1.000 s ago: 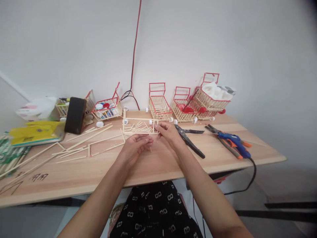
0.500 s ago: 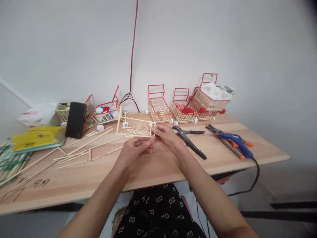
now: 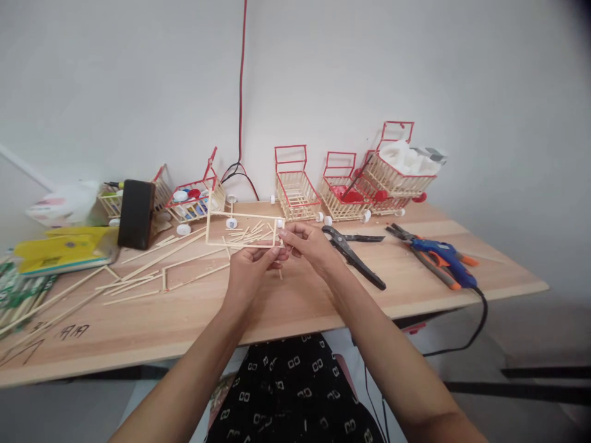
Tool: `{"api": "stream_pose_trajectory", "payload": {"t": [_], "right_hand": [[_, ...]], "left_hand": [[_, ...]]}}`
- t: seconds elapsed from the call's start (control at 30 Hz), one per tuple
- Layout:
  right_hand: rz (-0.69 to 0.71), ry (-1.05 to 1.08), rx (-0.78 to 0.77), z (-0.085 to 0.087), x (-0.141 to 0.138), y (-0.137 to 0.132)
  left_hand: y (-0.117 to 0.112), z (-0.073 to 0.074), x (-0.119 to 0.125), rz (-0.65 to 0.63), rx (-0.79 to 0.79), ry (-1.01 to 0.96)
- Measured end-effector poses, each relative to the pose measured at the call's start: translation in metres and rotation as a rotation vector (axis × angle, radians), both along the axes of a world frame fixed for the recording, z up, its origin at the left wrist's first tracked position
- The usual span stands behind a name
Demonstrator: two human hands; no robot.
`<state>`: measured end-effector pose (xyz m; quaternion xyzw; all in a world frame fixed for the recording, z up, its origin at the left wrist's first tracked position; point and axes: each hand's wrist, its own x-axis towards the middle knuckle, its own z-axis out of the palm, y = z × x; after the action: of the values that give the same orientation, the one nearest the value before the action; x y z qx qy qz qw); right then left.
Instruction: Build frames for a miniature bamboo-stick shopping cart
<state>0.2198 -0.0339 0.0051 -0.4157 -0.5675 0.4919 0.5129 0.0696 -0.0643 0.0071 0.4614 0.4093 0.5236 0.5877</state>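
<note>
A small rectangular wooden stick frame (image 3: 208, 226) is held up over the table in front of me. My left hand (image 3: 253, 261) is closed in a pinch on its lower stick, near the right end. At the frame's right end, my right hand (image 3: 305, 243) pinches the short upright sticks with thumb and forefinger. The fingertips of both hands almost meet, and they hide the corner there. Behind the frame lie several short cut sticks (image 3: 252, 234) on the tabletop. A wheel pair with white caps (image 3: 231, 223) stands just beyond them.
Several mini stick shopping carts (image 3: 298, 194) line the wall. To the right lie black-handled cutters (image 3: 353, 261), pliers (image 3: 436, 267) and a blue glue gun (image 3: 455, 271). A phone (image 3: 136, 214), a yellow pack (image 3: 64, 249) and long sticks (image 3: 138, 286) are at left.
The held frame has turned a little to face me more squarely. My left hand has risen to its lower stick. The whole view has shifted slightly.
</note>
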Motion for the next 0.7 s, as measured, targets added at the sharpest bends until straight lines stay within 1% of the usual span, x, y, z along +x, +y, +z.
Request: {"api": "stream_pose_trajectory", "payload": {"t": [0.4, 0.57, 0.7], "right_hand": [[0.050, -0.025, 0.013, 0.0033, -0.0012, -0.0020], [0.070, -0.016, 0.053, 0.0030, -0.0028, -0.0028], [0.056, -0.027, 0.098, 0.0013, -0.0038, -0.0019]], "left_hand": [[-0.0033, 0.0016, 0.0046, 0.044, -0.005, -0.021], [-0.0043, 0.0005, 0.0056, 0.058, -0.008, -0.043], [-0.0042, -0.0005, 0.0062, 0.077, -0.021, -0.058]]}}
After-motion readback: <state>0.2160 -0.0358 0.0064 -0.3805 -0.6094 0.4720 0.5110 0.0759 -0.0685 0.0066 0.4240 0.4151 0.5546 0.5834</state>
